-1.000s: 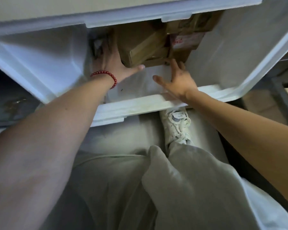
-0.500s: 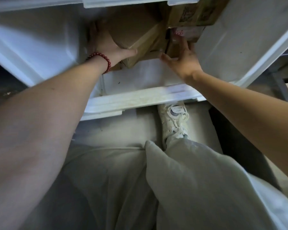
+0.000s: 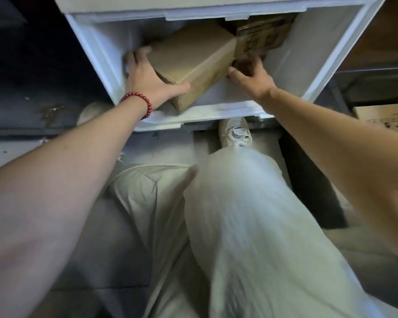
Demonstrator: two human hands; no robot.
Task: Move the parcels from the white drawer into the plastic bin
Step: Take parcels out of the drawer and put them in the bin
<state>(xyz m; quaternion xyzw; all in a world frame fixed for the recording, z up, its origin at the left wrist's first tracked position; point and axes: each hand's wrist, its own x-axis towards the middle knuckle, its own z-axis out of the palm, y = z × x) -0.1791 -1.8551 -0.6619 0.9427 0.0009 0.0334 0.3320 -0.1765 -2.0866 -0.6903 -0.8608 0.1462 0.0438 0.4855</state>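
The white drawer (image 3: 303,72) stands pulled out in front of me with several cardboard parcels inside. My left hand (image 3: 147,79), with a red bead bracelet at the wrist, grips the left end of a large plain brown parcel (image 3: 193,58), thumb along its near edge; the parcel is tilted. My right hand (image 3: 253,76) reaches in at the parcel's right end, fingers curled round a small dark box (image 3: 241,64) below it. A printed carton (image 3: 260,37) lies at the back right of the drawer. No plastic bin is visible.
My legs in pale trousers and a white shoe (image 3: 236,131) are right under the drawer's front edge. Dark metal shelving (image 3: 32,76) is on the left. A flat cardboard box (image 3: 386,115) lies at the right edge on a shelf frame.
The large brown parcel has come forward and tilted in my left hand. My right hand has moved to its right end, onto the small dark box. The view has pulled back from the drawer.
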